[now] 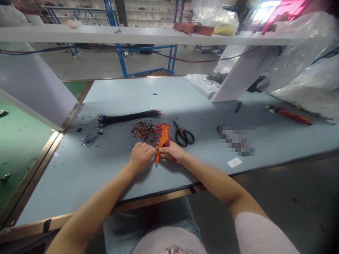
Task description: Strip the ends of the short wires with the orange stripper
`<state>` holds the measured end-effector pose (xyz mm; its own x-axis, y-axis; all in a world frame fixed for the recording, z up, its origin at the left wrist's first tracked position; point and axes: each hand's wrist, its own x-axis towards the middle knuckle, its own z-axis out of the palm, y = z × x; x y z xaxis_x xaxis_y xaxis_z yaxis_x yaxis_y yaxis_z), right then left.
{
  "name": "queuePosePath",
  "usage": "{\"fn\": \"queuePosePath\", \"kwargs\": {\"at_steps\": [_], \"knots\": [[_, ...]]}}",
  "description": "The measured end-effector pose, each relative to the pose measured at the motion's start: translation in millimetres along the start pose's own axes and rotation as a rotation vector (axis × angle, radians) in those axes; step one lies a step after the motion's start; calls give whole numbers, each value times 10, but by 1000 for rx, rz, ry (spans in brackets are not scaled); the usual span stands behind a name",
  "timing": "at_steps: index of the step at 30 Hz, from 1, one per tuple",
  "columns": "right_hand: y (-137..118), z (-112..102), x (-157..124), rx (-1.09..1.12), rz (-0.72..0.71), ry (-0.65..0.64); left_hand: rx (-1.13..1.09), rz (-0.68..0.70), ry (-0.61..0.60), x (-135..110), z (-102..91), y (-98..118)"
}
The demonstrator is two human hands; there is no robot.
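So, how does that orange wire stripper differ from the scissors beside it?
The wire stripper is orange with red parts; the scissors have black handles.
The wire stripper is held in the right grip; the scissors lie loose on the tabletop.
The scissors show two rounded handle loops; the wire stripper looks gun-shaped.
Both are hand tools.

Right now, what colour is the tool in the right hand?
The tool is orange and red; the head view shows it.

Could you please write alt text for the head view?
A right hand grips an orange tool over a blue tabletop; beside it, the left hand apparently holds a thin wire. Nearby lie a wire bundle, heaped bits and scissors.
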<state>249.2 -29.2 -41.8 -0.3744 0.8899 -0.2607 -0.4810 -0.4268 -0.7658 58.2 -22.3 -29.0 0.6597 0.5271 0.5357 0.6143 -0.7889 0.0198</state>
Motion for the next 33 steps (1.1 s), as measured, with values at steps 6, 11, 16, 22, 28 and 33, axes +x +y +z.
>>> {"fn": "queuePosePath", "kwargs": {"at_steps": [6, 11, 16, 22, 28, 33], "knots": [[18, 26, -32, -48, 1, 41, 73, 111, -52, -12, -52, 65], [-41, 53, -51, -137, -95, 160, 14, -78, -92, 12, -44, 23], [-177, 90, -107, -241, -157, 308, -93, -293, -84, 13, -37, -153], [-192, 141, -127, -293, -191, 357, -35, -341, -59, 57, -105, -140], [-203, 105, -106, -249, -139, 375, -57, -297, -65, 44, -113, -151], [-194, 113, -128, -241, -124, 329, -236, -254, -127, 21, -69, -96]]}}
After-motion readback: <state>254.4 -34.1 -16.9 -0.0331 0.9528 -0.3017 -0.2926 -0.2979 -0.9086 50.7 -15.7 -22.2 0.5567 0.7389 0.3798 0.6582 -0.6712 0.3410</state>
